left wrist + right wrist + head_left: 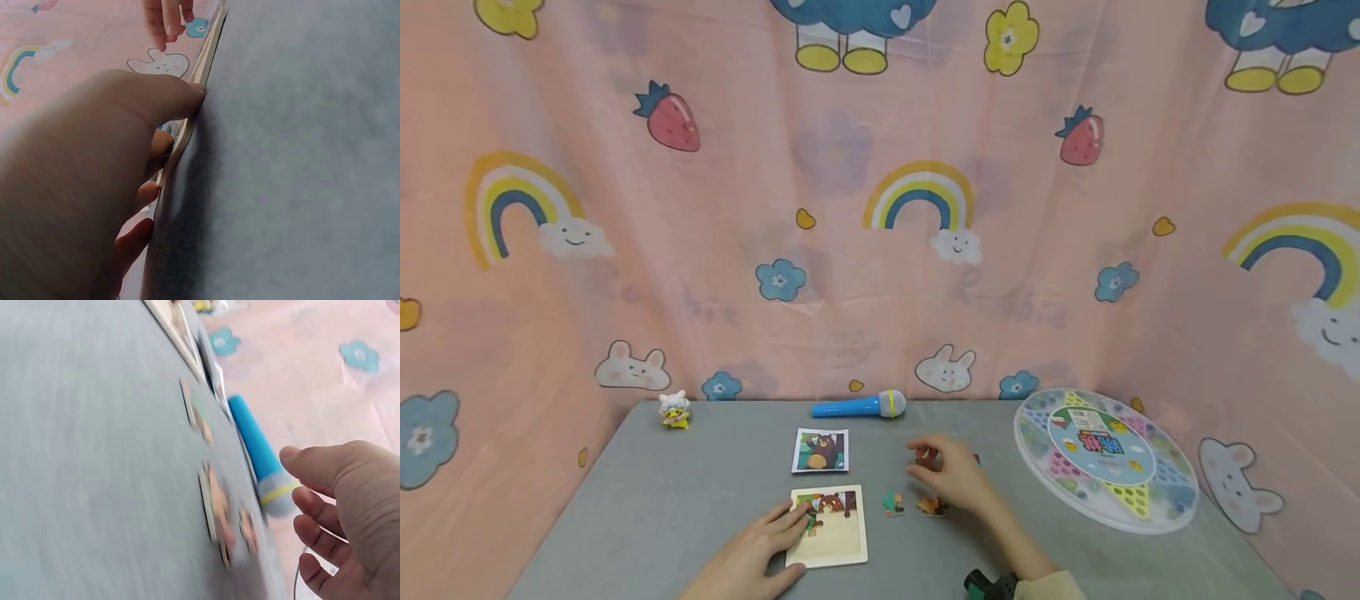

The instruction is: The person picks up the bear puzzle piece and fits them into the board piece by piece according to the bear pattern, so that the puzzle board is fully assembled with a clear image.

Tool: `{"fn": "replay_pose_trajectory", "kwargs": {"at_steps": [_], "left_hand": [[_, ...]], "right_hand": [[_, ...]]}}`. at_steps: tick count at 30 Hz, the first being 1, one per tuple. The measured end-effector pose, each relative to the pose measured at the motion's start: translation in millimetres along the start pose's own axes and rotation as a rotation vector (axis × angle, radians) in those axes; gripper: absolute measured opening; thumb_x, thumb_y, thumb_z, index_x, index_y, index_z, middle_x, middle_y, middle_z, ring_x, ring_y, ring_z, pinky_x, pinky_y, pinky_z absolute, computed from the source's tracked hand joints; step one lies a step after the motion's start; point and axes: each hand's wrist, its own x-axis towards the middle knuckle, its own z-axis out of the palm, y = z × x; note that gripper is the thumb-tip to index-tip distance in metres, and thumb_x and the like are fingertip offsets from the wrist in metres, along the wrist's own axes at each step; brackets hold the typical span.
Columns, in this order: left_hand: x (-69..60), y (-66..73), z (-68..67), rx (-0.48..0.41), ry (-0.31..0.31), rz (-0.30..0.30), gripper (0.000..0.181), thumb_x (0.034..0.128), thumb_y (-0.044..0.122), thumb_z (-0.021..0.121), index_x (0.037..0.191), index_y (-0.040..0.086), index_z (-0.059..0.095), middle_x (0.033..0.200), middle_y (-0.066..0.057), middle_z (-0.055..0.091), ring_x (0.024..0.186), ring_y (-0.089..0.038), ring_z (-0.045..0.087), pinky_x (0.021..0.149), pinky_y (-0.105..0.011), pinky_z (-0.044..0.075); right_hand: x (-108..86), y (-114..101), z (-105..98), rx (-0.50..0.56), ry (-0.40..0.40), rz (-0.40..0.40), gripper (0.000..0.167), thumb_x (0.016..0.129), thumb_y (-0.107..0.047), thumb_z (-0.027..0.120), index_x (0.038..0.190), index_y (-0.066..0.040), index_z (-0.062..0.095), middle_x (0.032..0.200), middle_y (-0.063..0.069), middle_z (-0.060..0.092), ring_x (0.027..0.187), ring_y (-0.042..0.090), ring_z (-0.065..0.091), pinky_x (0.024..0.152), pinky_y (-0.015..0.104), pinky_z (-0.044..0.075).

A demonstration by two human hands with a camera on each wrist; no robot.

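A shallow wooden jigsaw puzzle tray [838, 546] lies on the grey table, with bear-picture pieces fitted along its top and one at its left. My left hand [756, 546] holds its near left corner, fingers over the left side and thumb [181, 97] against the near edge. My right hand [955, 475] hovers over loose puzzle pieces, fingers loosely bent and apart. Between thumb and fingers in the head view shows a brown piece [928, 457]; the right wrist view shows nothing held. A green piece [892, 503] and an orange-brown piece [932, 505] lie nearer me.
Behind the tray lies a bear picture card [821, 451], and past it a blue toy microphone [857, 406]. A small figurine [675, 410] stands at the far left. At the right is a round Chinese checkers board [1176, 500]. A printed pink curtain [850, 317] hangs behind the table.
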Motion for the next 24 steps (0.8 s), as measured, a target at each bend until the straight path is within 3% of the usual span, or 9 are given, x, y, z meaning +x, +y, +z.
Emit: {"fn": "replay_pose_trajectory", "kwargs": {"at_steps": [4, 11, 16, 24], "left_hand": [[-2.0, 0.0, 0.8, 0.003, 0.016, 0.009, 0.071, 0.101, 0.052, 0.068, 0.15, 0.002, 0.059, 0.163, -0.009, 0.049, 0.149, -0.047, 0.043, 0.113, -0.064, 0.045], [-3.5, 2.3, -0.9, -0.044, 0.022, 0.0, 0.07, 0.1001, 0.05, 0.07, 0.149, 0.001, 0.06, 0.163, -0.01, 0.05, 0.15, -0.047, 0.041, 0.112, -0.068, 0.044], [-3.6, 2.1, -3.0, -0.038, 0.018, -0.009, 0.071, 0.0999, 0.051, 0.07, 0.148, 0.0, 0.061, 0.162, -0.01, 0.051, 0.15, -0.047, 0.041, 0.112, -0.069, 0.043], [-2.7, 2.9, -3.5, -0.021, -0.01, 0.009, 0.071, 0.1007, 0.05, 0.07, 0.149, -0.001, 0.059, 0.163, -0.012, 0.049, 0.149, -0.049, 0.042, 0.111, -0.068, 0.044]], "right_hand": [[-1.6, 16.0, -9.8, -0.05, 0.009, -0.012, 0.032, 0.095, -0.015, 0.081, 0.122, 0.0, 0.075, 0.107, 0.009, 0.073, 0.095, 0.024, 0.064, 0.08, 0.035, 0.056], [-0.8, 33.9, -18.8, -0.049, 0.002, -0.016, 0.032, 0.095, -0.012, 0.081, 0.122, 0.003, 0.074, 0.107, 0.011, 0.072, 0.095, 0.028, 0.065, 0.078, 0.034, 0.056], [1.5, 40.4, -20.7, -0.071, -0.028, -0.01, 0.037, 0.095, -0.019, 0.082, 0.126, -0.001, 0.074, 0.116, 0.01, 0.073, 0.105, 0.029, 0.069, 0.086, 0.038, 0.059], [1.1, 55.7, -20.1, -0.082, -0.085, -0.094, 0.04, 0.095, -0.023, 0.083, 0.127, -0.001, 0.073, 0.119, 0.01, 0.074, 0.11, 0.031, 0.07, 0.094, 0.044, 0.059]]}}
